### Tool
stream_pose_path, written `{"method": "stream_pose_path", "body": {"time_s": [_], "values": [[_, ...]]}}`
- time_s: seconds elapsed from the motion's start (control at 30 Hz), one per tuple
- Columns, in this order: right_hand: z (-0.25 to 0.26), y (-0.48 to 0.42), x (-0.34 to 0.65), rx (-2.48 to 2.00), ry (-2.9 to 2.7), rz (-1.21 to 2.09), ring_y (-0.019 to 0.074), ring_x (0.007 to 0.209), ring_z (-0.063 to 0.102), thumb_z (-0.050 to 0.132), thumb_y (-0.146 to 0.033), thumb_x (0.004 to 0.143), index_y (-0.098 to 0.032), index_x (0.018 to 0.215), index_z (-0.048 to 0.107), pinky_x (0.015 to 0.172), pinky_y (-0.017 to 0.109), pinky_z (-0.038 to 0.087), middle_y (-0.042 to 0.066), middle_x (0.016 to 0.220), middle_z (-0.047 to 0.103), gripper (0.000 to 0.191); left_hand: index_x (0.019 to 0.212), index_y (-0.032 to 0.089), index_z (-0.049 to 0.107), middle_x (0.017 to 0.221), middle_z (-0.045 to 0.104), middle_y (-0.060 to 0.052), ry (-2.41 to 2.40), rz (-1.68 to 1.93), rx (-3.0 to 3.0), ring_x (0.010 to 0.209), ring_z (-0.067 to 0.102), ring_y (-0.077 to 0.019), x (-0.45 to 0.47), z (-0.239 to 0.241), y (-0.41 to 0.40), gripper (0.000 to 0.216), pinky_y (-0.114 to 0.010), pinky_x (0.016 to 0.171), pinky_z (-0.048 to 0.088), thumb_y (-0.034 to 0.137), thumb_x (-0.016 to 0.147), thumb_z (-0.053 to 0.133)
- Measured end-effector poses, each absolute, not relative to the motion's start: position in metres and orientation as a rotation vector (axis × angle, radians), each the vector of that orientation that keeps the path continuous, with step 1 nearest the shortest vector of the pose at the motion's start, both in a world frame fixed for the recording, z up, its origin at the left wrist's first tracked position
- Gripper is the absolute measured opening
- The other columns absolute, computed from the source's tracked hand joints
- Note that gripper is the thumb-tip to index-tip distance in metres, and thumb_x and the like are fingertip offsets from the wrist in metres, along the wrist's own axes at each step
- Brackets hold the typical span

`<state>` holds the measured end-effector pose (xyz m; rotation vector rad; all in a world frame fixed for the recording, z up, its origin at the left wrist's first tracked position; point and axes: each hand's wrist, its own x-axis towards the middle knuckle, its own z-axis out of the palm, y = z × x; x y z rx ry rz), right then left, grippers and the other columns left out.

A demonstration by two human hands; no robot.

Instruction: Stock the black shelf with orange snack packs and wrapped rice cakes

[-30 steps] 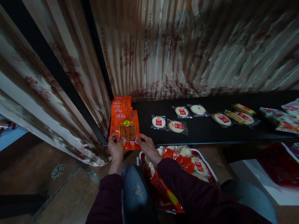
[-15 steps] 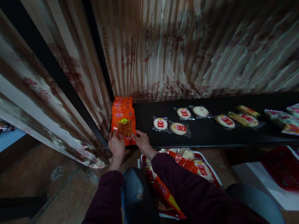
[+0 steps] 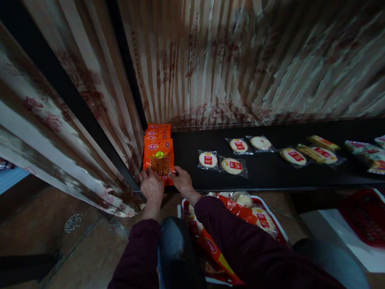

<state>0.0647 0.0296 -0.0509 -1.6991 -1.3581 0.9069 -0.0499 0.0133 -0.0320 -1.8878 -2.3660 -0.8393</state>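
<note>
Orange, printed: snack packet [image 3: 161, 162] — front of an overlapping row of like packets [image 3: 158, 134] at the left end of the black shelf [image 3: 272, 173]. Left hand [image 3: 151, 185] and right hand [image 3: 182, 180]: fingers [image 3: 176, 171] closed on its lower corners, packet just above them. Striped panel [image 3: 117, 126] just beside on the left; bare shelf on the right, then wrapped round cakes [image 3: 208, 159].

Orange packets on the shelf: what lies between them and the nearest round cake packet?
Nothing; the head view shows only bare black shelf between the orange packets and the nearest round cake packet.
</note>
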Motion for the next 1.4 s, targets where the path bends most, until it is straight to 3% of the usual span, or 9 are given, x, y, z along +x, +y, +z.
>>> {"method": "stream_pose_path", "body": {"time_s": [0.33, 0.53, 0.73, 1.07, 1.4], "values": [[-0.044, 0.032, 0.065, -1.744, -1.522, 0.786, 0.0199, 0.093, 0.062, 0.054, -0.02, 0.081, -0.018, 0.116, 0.058, 0.086, 0.032, 0.046, 0.007, 0.102, 0.067, 0.035, 0.132, 0.01, 0.051, 0.146, 0.041, -0.018, -2.135, -0.877, -2.1, 0.141, 0.025, -0.0322, -0.042, -0.043, 0.011, 0.047, -0.048, 0.109, 0.03, 0.026, 0.088, 0.042], [-0.051, 0.032, 0.066, -1.679, -1.582, 0.6, 0.0231, 0.101, 0.058, 0.053, -0.021, 0.081, -0.016, 0.126, 0.054, 0.092, 0.038, 0.046, 0.013, 0.112, 0.059, 0.045, 0.137, 0.016, 0.047, 0.149, 0.037, -0.015, -2.146, -0.856, -2.12, 0.141, 0.027, -0.0309, -0.045, -0.048, 0.013, 0.052, -0.049, 0.111, 0.027, 0.035, 0.089, 0.042], [-0.057, 0.043, 0.063, -1.557, -1.563, 0.584, 0.0242, 0.128, 0.044, 0.052, -0.02, 0.08, -0.013, 0.137, 0.042, 0.109, 0.04, 0.034, 0.014, 0.136, 0.05, 0.059, 0.137, 0.017, 0.047, 0.149, 0.038, -0.013, -2.149, -0.887, -2.148, 0.14, 0.027, -0.0298, -0.049, -0.049, 0.015, 0.052, -0.048, 0.112, 0.026, 0.035, 0.088, 0.043], [-0.055, 0.054, 0.067, -1.597, -1.671, 0.563, 0.0218, 0.13, 0.044, 0.049, -0.018, 0.084, -0.016, 0.136, 0.045, 0.11, 0.04, 0.031, 0.011, 0.14, 0.05, 0.052, 0.136, 0.02, 0.049, 0.149, 0.038, -0.011, -2.152, -0.926, -2.104, 0.139, 0.029, -0.029, -0.048, -0.053, 0.016, 0.052, -0.05, 0.116, 0.017, 0.036, 0.087, 0.046], [-0.053, 0.058, 0.069, -1.606, -1.715, 0.599, 0.0224, 0.125, 0.048, 0.051, -0.018, 0.083, -0.02, 0.136, 0.046, 0.107, 0.04, 0.034, 0.009, 0.14, 0.05, 0.054, 0.136, 0.022, 0.048, 0.15, 0.037, -0.009, -2.162, -0.965, -2.069, 0.14, 0.028, -0.0279, -0.048, -0.057, 0.018, 0.052, -0.05, 0.116, 0.016, 0.037, 0.087, 0.047]]}}
